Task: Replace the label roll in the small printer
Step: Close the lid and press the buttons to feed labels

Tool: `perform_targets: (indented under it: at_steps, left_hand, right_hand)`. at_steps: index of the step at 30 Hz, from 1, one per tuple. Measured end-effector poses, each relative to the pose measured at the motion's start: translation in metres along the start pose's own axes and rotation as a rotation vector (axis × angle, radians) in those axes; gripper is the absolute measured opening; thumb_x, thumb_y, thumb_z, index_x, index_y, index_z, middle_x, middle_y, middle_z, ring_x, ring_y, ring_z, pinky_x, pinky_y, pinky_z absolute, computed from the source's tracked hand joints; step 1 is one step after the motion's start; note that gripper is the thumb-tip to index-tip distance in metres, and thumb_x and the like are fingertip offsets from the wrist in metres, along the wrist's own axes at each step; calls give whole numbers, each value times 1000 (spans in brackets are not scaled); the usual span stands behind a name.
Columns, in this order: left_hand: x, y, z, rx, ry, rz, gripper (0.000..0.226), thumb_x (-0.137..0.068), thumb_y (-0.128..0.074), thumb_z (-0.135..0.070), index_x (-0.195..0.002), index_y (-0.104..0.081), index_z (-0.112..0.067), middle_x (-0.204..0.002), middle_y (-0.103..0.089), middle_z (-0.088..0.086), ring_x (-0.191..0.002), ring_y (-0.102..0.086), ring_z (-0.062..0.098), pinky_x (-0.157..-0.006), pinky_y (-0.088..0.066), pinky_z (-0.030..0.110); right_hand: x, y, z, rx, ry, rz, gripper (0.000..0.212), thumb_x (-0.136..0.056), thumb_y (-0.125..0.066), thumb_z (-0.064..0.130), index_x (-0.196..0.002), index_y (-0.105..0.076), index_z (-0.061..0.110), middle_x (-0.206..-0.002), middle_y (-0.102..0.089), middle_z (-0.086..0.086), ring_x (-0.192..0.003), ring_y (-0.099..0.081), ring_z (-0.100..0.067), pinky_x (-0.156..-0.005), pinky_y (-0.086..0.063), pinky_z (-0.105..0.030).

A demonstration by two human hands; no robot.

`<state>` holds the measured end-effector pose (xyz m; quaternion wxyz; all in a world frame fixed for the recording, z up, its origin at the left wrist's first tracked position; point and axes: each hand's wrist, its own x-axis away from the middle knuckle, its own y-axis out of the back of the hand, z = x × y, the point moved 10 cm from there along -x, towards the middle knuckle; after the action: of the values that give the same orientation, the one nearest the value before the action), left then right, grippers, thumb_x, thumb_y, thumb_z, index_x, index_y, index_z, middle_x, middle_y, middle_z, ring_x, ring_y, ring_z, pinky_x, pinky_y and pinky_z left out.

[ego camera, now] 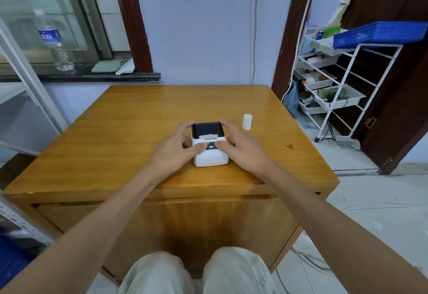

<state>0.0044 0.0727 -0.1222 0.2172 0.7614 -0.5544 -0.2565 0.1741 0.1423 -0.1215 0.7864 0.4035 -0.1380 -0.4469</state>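
A small printer (210,158), white with a black lid at the far end, sits near the front middle of the wooden table (129,136). A strip of paper pokes out under the lid. My left hand (172,148) grips the printer's left side, thumb on its top and fingers curled round the lid's far corner. My right hand (243,148) holds the right side the same way, thumb on top beside a lit indicator. A white label roll (247,122) stands upright on the table, to the right of and behind the printer, apart from my hands.
A white wire rack (333,89) with trays and a blue crate (379,33) stands to the right of the table. A water bottle (53,41) stands on the windowsill at the back left. A metal shelf frame (27,80) is at the left. My knees are under the table's front edge.
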Motion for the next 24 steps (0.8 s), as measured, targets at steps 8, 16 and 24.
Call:
perform_targets:
  at_steps: [8, 16, 24]
  left_hand:
    - [2, 1, -2, 0, 12, -12, 71, -95, -68, -47, -157, -37, -35, -81, -66, -5, -82, -65, 14, -80, -51, 35]
    - [0, 1, 1, 16, 7, -23, 69, -95, -69, -46, -156, -39, -35, -78, -64, -6, -78, -63, 14, -81, -51, 38]
    - [0, -1, 1, -1, 13, 1, 70, -96, -67, -48, -157, -36, -36, -83, -67, -4, -87, -67, 18, -84, -52, 39]
  right_hand:
    - [3, 0, 2, -21, -16, -1, 67, -103, -51, 54, -164, -29, 37, -120, -76, 2, -106, -71, -20, -93, -58, -52]
    - [3, 0, 0, -41, -38, -10, 69, -98, -50, 58, -162, -31, 39, -105, -77, 1, -97, -71, -21, -91, -57, -52]
    - [3, 0, 0, -35, -32, -7, 65, -103, -52, 52, -162, -32, 38, -103, -74, 4, -97, -70, -20, -89, -58, -52]
